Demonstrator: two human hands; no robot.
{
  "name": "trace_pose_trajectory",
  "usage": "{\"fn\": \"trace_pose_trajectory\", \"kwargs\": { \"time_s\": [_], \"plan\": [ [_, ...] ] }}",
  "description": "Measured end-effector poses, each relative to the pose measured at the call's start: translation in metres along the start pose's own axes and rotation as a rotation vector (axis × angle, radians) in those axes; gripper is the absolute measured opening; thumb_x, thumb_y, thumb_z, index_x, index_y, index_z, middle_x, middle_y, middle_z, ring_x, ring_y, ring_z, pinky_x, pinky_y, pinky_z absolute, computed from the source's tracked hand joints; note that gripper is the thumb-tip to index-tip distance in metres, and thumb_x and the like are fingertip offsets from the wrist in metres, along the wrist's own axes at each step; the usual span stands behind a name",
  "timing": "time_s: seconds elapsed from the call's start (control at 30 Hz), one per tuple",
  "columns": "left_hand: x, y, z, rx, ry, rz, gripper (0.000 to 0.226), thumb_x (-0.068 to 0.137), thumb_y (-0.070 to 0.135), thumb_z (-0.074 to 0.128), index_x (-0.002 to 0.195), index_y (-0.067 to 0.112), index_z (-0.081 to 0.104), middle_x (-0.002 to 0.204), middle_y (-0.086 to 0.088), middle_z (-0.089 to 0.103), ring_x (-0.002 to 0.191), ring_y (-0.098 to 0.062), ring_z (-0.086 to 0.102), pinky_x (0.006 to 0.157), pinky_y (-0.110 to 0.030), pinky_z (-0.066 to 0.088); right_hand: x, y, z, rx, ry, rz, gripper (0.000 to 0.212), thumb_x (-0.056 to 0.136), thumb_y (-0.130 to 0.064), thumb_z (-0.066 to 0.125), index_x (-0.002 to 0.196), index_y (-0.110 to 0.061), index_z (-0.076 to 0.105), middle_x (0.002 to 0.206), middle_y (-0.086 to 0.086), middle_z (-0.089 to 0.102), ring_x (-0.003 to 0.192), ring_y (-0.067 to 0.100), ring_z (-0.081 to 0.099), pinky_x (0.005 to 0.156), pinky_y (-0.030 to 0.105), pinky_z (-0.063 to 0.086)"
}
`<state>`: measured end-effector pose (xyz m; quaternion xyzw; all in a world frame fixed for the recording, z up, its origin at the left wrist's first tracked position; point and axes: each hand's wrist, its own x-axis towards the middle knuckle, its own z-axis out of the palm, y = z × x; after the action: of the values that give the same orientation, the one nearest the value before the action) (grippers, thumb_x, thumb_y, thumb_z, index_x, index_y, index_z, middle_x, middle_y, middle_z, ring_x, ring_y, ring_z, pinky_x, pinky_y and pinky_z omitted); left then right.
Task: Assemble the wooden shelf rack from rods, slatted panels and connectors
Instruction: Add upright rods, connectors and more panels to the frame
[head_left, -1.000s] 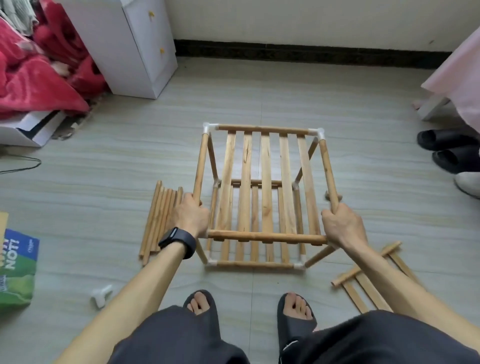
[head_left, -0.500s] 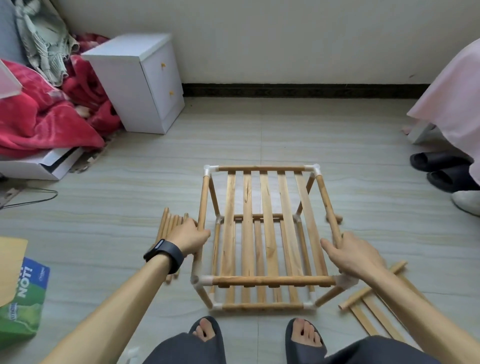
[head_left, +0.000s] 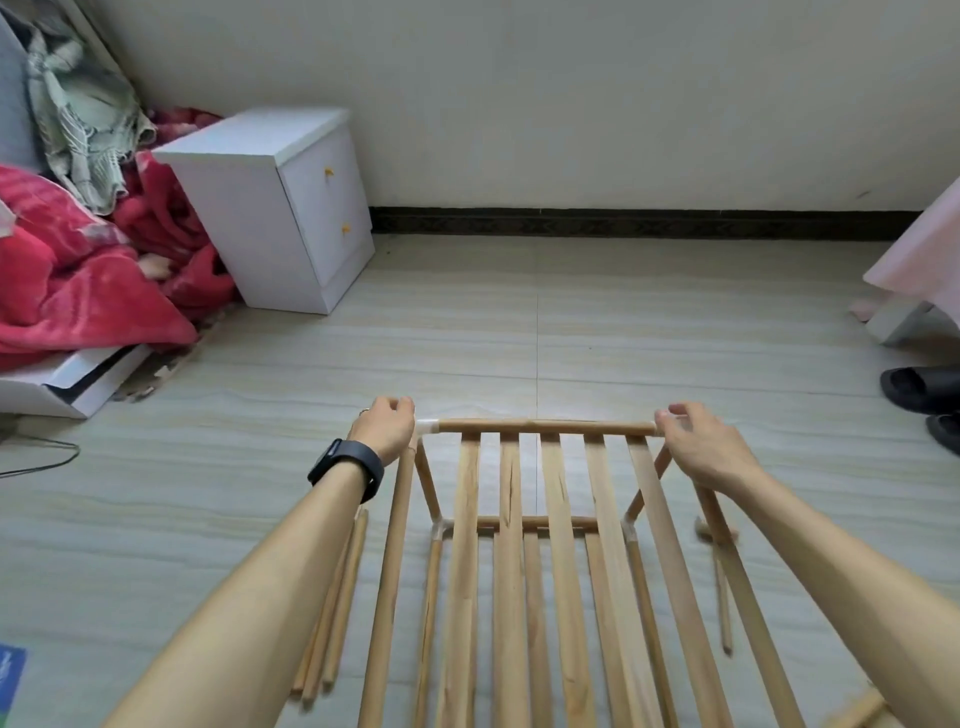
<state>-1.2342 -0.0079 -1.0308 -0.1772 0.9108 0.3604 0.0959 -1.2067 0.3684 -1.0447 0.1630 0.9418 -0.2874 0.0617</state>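
The wooden rack (head_left: 540, 561) stands on the floor in front of me, with an upper slatted panel, a lower slatted panel and white corner connectors. My left hand (head_left: 387, 428), watch on the wrist, grips the rack's far left top corner beside a white connector (head_left: 427, 427). My right hand (head_left: 698, 447) grips the far right top corner and hides its connector. The far top rod (head_left: 545, 427) runs between both hands.
Loose rods (head_left: 335, 613) lie on the floor left of the rack, one more rod (head_left: 722, 597) on its right. A white cabinet (head_left: 275, 208) and red blanket (head_left: 78, 280) stand at the back left. Black slippers (head_left: 922, 389) sit at the right edge.
Both hands slid forward along the side rods, from the near end of the rack to its far top corners. The camera tilted up and moved closer.
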Motion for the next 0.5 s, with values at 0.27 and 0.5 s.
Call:
{"fn": "trace_pose_trajectory", "kwargs": {
  "time_s": [0.27, 0.5],
  "plan": [
    [0.027, 0.005, 0.042, -0.344, -0.033, -0.026, 0.034, 0.097, 0.011, 0.027, 0.102, 0.015, 0.060, 0.091, -0.010, 0.075, 0.057, -0.005, 0.068, 0.046, -0.018, 0.042, 0.031, 0.005, 0.028, 0.014, 0.041, 0.013, 0.035, 0.102, -0.033, 0.023, 0.094, -0.014, 0.051, 0.093, 0.013, 0.066, 0.093, 0.038, 0.052, 0.076, 0.041, 0.034],
    [0.031, 0.002, 0.047, -0.327, -0.037, 0.086, 0.040, 0.093, 0.006, 0.028, 0.087, 0.019, 0.066, 0.104, -0.008, 0.066, 0.064, -0.013, 0.071, 0.077, -0.034, 0.056, 0.034, 0.003, 0.028, -0.045, 0.076, 0.001, 0.041, 0.100, -0.031, 0.029, 0.087, -0.009, 0.062, 0.081, 0.012, 0.067, 0.085, 0.036, 0.059, 0.076, 0.043, 0.044]
  ]
}}
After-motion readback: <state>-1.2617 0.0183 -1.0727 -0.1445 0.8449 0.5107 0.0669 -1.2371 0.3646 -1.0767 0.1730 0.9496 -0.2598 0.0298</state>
